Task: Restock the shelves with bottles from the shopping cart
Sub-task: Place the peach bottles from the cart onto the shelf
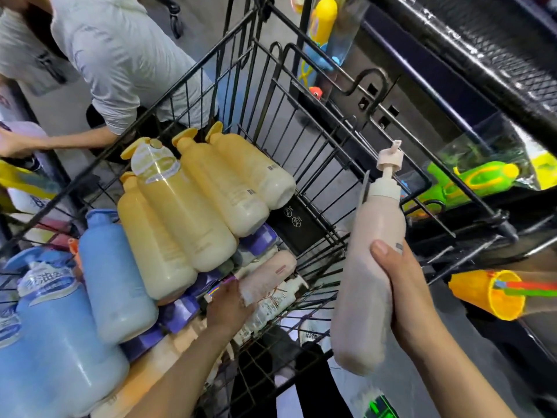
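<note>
Grey floor [211, 31] at 12 o'clock; dark shelving [482, 46] at 2 o'clock holds bright plastic toys [473, 179].

The black wire shopping cart [304, 122] holds many bottles. Four yellow plastic bottles [193, 206] lie side by side on top of the pile. Two blue plastic bottles [111, 276] lie left of them. A pale pink pump bottle [373, 260] is outside the cart, to its right. The dark shelves [482, 95] stand right of the cart.

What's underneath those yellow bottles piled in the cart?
The yellow bottles lie on purple-capped bottles and a pale pink bottle, which the left hand reaches for. Anything deeper in the cart is covered.
</note>
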